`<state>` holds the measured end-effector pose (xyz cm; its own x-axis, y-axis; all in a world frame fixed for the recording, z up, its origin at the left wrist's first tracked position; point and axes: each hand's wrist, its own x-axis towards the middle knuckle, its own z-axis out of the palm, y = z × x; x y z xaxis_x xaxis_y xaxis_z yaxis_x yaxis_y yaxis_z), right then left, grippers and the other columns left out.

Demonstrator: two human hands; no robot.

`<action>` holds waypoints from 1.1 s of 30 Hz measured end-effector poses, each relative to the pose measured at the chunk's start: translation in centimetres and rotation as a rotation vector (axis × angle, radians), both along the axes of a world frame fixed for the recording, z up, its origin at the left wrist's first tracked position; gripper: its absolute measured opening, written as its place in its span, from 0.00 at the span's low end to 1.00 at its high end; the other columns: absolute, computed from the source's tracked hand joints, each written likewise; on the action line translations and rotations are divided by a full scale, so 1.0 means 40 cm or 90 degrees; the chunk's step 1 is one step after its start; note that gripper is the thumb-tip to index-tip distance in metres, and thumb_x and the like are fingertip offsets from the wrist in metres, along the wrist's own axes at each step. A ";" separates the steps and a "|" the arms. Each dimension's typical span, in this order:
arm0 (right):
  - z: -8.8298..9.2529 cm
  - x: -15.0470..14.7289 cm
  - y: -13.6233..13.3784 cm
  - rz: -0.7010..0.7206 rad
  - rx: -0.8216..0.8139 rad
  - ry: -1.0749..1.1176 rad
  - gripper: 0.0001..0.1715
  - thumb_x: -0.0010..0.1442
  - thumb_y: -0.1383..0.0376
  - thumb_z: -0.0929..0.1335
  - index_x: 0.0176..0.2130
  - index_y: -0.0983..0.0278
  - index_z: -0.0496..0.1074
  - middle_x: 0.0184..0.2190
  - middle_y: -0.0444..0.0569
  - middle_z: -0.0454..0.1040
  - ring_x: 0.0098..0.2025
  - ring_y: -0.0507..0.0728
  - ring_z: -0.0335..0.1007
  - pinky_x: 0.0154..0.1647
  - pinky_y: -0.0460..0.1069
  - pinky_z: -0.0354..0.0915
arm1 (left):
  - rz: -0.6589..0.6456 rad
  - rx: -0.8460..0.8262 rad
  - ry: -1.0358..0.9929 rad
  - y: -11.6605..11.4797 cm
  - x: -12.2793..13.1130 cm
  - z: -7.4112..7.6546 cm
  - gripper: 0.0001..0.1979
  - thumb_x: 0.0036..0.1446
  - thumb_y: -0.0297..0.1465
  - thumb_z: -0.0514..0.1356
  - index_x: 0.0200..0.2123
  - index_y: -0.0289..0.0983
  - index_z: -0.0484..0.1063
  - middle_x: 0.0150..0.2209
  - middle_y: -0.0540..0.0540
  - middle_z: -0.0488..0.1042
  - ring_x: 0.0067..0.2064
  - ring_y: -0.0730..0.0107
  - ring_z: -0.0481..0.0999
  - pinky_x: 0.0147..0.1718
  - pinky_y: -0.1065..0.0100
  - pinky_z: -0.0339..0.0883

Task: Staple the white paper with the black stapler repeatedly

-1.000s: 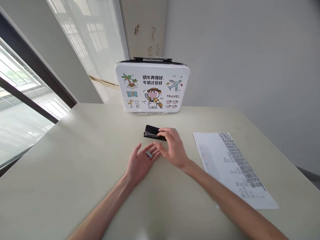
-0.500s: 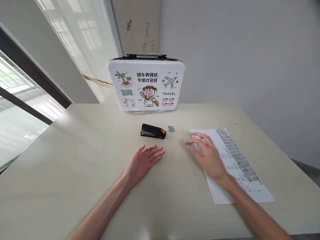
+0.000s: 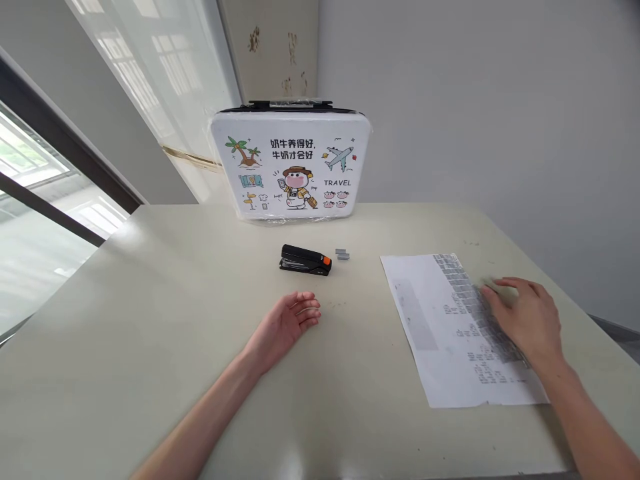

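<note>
My left hand rests on the table with the palm turned up and the fingers loosely apart, holding nothing. Just beyond it lies a black stapler with an orange end, and small grey strips of staples sit to the right of the stapler. My right hand lies over the right side of a printed sheet of paper, its fingers stretched out to the left and touching the printed column. I see nothing held in it.
A white case with cartoon travel pictures and a black handle stands upright at the table's far edge against the wall. A large window runs along the left. The table's right edge is just past the paper.
My right hand picked the staple strip off my left palm, then swept right from the stapler to the paper's right side. The strip is out of sight. My left fingers have curled a little.
</note>
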<state>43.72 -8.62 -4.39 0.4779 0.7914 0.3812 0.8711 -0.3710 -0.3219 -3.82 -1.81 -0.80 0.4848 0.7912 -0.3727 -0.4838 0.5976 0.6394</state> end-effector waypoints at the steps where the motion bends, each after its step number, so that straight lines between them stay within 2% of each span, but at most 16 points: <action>1: 0.017 -0.038 0.001 0.028 0.031 0.008 0.22 0.64 0.49 0.66 0.47 0.61 0.76 0.52 0.62 0.78 0.57 0.73 0.72 0.46 0.63 0.68 | -0.001 -0.002 -0.004 0.000 -0.001 -0.002 0.09 0.66 0.34 0.64 0.41 0.33 0.81 0.41 0.41 0.78 0.43 0.63 0.78 0.49 0.63 0.72; 2: 0.037 -0.085 0.001 0.076 0.046 0.031 0.21 0.65 0.50 0.66 0.48 0.60 0.75 0.52 0.59 0.79 0.57 0.71 0.73 0.47 0.61 0.69 | -0.002 -0.004 -0.008 0.001 -0.001 -0.004 0.09 0.66 0.34 0.64 0.41 0.33 0.81 0.41 0.41 0.77 0.42 0.64 0.77 0.48 0.63 0.72; 4: 0.078 -0.196 -0.002 0.156 0.024 0.133 0.19 0.67 0.50 0.66 0.48 0.58 0.75 0.51 0.53 0.80 0.50 0.65 0.77 0.39 0.55 0.71 | -0.006 -0.006 -0.014 0.002 -0.002 -0.009 0.09 0.66 0.33 0.64 0.41 0.33 0.80 0.40 0.42 0.76 0.41 0.65 0.76 0.47 0.64 0.72; 5: 0.095 -0.256 -0.003 0.211 -0.012 0.194 0.18 0.68 0.50 0.67 0.47 0.57 0.76 0.49 0.52 0.81 0.46 0.62 0.78 0.35 0.52 0.70 | -0.007 -0.006 -0.016 0.002 -0.003 -0.010 0.09 0.66 0.33 0.64 0.41 0.33 0.80 0.40 0.42 0.76 0.41 0.65 0.76 0.47 0.64 0.72; 7: 0.120 -0.372 -0.007 0.365 -0.117 0.311 0.16 0.70 0.50 0.66 0.46 0.56 0.77 0.45 0.48 0.83 0.41 0.58 0.79 0.33 0.49 0.71 | -0.008 -0.005 -0.016 0.004 -0.001 -0.009 0.08 0.66 0.33 0.64 0.41 0.33 0.80 0.39 0.42 0.75 0.40 0.66 0.75 0.47 0.65 0.71; 10: 0.123 -0.509 -0.010 0.549 -0.201 0.420 0.14 0.73 0.53 0.65 0.41 0.57 0.76 0.31 0.43 0.81 0.31 0.54 0.76 0.32 0.48 0.71 | -0.003 -0.005 -0.016 0.004 0.003 -0.002 0.08 0.66 0.32 0.64 0.40 0.33 0.80 0.38 0.43 0.74 0.39 0.66 0.75 0.46 0.65 0.71; 13: 0.098 -0.586 -0.010 0.627 -0.185 0.409 0.13 0.73 0.59 0.65 0.38 0.58 0.74 0.28 0.43 0.79 0.27 0.53 0.73 0.28 0.49 0.68 | 0.002 -0.008 -0.015 0.003 0.006 0.007 0.07 0.64 0.32 0.65 0.40 0.33 0.80 0.37 0.43 0.74 0.38 0.66 0.74 0.44 0.65 0.71; 16: 0.071 -0.612 -0.014 0.637 -0.120 0.325 0.13 0.73 0.61 0.64 0.38 0.59 0.74 0.28 0.44 0.79 0.25 0.53 0.69 0.27 0.49 0.64 | 0.002 -0.014 -0.017 0.002 0.005 0.010 0.07 0.63 0.32 0.66 0.40 0.33 0.80 0.37 0.44 0.74 0.38 0.67 0.74 0.44 0.65 0.71; 19: 0.057 -0.614 -0.018 0.652 -0.101 0.286 0.13 0.74 0.62 0.63 0.38 0.59 0.74 0.29 0.44 0.78 0.26 0.53 0.68 0.28 0.49 0.64 | -0.002 -0.019 -0.022 0.003 0.002 0.007 0.07 0.64 0.31 0.65 0.39 0.33 0.79 0.37 0.44 0.73 0.38 0.67 0.74 0.43 0.65 0.70; 33: 0.050 -0.614 -0.018 0.666 -0.090 0.239 0.13 0.75 0.64 0.63 0.38 0.59 0.73 0.31 0.43 0.78 0.26 0.53 0.69 0.29 0.49 0.61 | -0.004 -0.023 -0.018 0.006 0.002 0.004 0.06 0.65 0.32 0.65 0.39 0.34 0.80 0.37 0.44 0.74 0.38 0.67 0.74 0.43 0.66 0.69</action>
